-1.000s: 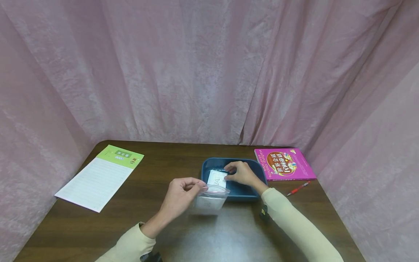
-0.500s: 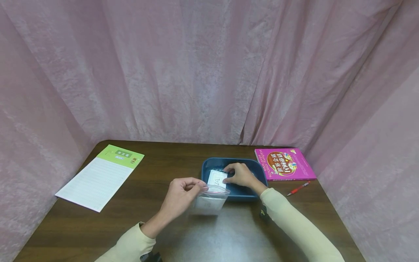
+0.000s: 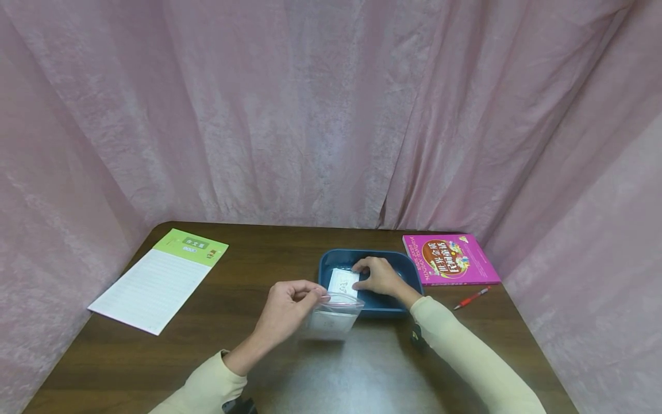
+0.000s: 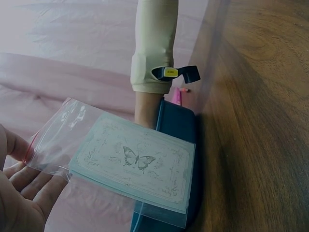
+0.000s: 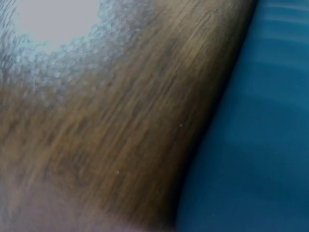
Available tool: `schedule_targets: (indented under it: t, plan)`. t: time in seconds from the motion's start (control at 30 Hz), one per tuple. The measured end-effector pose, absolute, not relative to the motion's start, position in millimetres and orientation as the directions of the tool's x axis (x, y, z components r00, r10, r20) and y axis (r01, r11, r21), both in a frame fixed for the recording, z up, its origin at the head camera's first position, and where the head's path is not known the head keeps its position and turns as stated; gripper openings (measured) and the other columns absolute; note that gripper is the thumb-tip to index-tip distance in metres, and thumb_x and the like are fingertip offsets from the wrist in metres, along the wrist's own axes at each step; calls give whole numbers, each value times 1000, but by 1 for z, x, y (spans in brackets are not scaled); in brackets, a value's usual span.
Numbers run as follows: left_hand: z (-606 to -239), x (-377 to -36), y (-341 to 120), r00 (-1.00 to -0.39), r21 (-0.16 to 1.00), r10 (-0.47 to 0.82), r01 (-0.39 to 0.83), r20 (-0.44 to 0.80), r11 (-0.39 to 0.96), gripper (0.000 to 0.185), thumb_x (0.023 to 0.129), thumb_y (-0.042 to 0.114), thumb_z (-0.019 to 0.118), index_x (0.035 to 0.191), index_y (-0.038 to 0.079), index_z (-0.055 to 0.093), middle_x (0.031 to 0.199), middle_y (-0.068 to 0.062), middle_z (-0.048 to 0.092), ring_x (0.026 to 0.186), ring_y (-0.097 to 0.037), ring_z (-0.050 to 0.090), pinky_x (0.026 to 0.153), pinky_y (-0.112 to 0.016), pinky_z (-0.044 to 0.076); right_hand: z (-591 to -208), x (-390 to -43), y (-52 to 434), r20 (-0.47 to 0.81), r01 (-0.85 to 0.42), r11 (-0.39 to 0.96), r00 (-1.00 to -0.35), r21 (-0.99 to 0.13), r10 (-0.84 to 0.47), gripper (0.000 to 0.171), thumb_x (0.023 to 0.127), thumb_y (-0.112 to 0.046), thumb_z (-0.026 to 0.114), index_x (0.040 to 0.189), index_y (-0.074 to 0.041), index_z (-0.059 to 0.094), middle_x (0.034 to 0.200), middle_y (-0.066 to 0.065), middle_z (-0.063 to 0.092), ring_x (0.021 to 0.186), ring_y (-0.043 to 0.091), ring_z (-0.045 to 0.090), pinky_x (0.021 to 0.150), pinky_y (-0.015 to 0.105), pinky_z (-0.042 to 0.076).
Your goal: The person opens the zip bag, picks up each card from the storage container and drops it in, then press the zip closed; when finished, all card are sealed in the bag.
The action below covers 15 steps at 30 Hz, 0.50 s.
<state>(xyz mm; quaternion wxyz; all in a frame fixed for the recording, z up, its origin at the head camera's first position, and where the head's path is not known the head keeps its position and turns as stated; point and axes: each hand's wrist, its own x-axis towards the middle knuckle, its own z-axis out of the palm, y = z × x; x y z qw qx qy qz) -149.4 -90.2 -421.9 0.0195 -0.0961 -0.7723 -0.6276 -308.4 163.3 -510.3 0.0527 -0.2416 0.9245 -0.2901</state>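
Observation:
My left hand (image 3: 287, 305) pinches the red-lined top of a clear zip bag (image 3: 335, 317), which hangs in front of the tray. In the left wrist view, pale cards (image 4: 133, 159) with a printed butterfly show inside the bag. My right hand (image 3: 381, 276) reaches down into a dark blue tray (image 3: 385, 312). Its curved thumb and fingers hold the right end of a white card (image 3: 343, 281) with dark markings, lying in the tray. The bag overlaps the card's near edge in the head view. The right wrist view shows only the blue tray wall (image 5: 256, 145) and wood.
A lined writing pad (image 3: 155, 282) with a green header lies on the left of the brown wooden table (image 3: 248, 253). At the right back are a pink book (image 3: 451, 259) and a red pen (image 3: 472, 298). Pink curtains (image 3: 320, 115) surround the table.
The right thumb and fingers have shifted slightly left over the card's edge. The left hand and the bag stay where they were.

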Motion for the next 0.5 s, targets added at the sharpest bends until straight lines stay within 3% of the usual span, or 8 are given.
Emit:
schedule_targets:
  t: [0.23, 0.5]
  plan:
    - [-423, -150, -90, -983, 963, 115, 166, 144, 212, 11, 95, 10, 70, 95, 7, 80, 85, 2, 79, 85, -14, 76, 69, -23, 54, -511, -310, 163, 89, -433, 699, -878, -570, -471, 32, 78, -21, 91, 106, -13, 77, 102, -1, 73, 95, 16, 66, 84, 35, 56]
    - [-423, -150, -91, -984, 961, 106, 164, 143, 222, 12, 95, 10, 69, 94, 9, 81, 85, 2, 79, 84, -13, 76, 70, -23, 54, -500, -304, 163, 94, -347, 612, -909, -711, -406, 23, 80, -9, 87, 101, -9, 77, 91, 4, 73, 83, 16, 67, 75, 32, 59]
